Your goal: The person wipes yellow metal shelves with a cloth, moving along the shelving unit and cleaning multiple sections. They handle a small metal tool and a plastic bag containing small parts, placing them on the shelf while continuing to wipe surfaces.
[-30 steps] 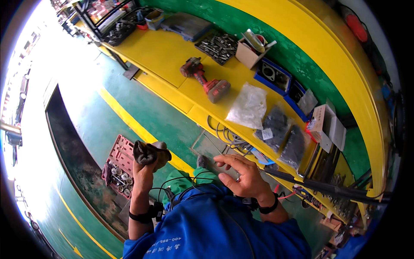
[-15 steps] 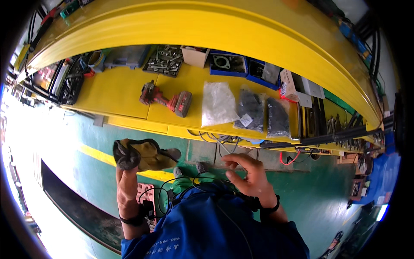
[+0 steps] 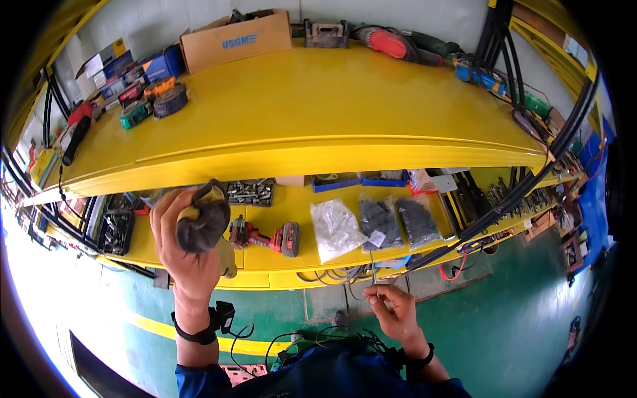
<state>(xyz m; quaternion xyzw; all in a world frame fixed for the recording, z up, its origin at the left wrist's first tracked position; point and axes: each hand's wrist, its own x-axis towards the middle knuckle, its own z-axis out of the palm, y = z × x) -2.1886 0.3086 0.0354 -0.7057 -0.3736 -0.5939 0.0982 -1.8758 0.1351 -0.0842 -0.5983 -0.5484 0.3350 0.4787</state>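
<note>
My left hand (image 3: pixel 182 255) is raised in front of the lower shelf, its fingers wrapped round a dark grey and tan work glove (image 3: pixel 202 229). Part of the glove hangs down behind the wrist. Lower and to the right, my right hand (image 3: pixel 396 315) is closed in a pinch on a thin grey metal rod (image 3: pixel 373 268), which points up toward the shelf edge. A red and black cordless power tool (image 3: pixel 265 239) lies on the lower yellow shelf (image 3: pixel 265 262), just right of the glove. Beside it are a clear plastic bag (image 3: pixel 336 229) and two bags of dark parts (image 3: pixel 380 223) (image 3: pixel 418 222).
An upper yellow shelf (image 3: pixel 332 99) juts over the lower one. It carries a cardboard box (image 3: pixel 237 41), a red angle grinder (image 3: pixel 391 45) and tape measures. Sockets in a tray (image 3: pixel 250 193) and blue bins (image 3: pixel 336 184) sit behind the bags. Cables (image 3: pixel 338 273) hang below.
The view has tilted up, bringing the upper shelf into sight. My left hand has risen with the glove toward the shelves. My right hand stays low, still with the rod.
</note>
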